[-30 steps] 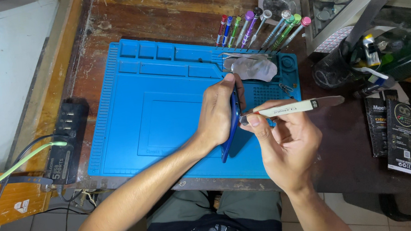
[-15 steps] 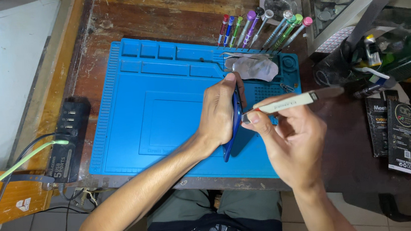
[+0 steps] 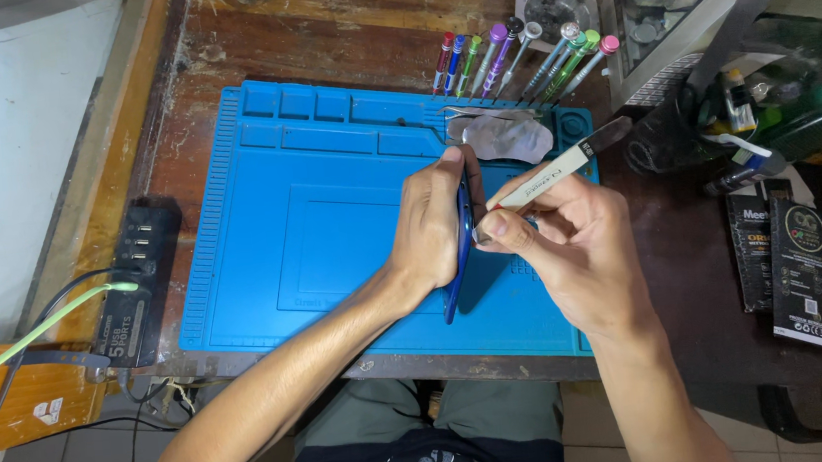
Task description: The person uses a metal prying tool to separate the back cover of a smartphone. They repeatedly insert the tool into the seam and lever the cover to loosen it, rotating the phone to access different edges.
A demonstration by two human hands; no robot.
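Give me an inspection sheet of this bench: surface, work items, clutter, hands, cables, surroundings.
Surface: blue mat on worn wooden table.
Work items: blue phone held on edge; white tool at its rim.
Clutter: screwdrivers in a row, grey cloth, black boxes.
Hands: left hand grips phone; right hand holds tool.
Cables: green cable into black power strip.
Surroundings: glass-fronted case, tiled floor below.
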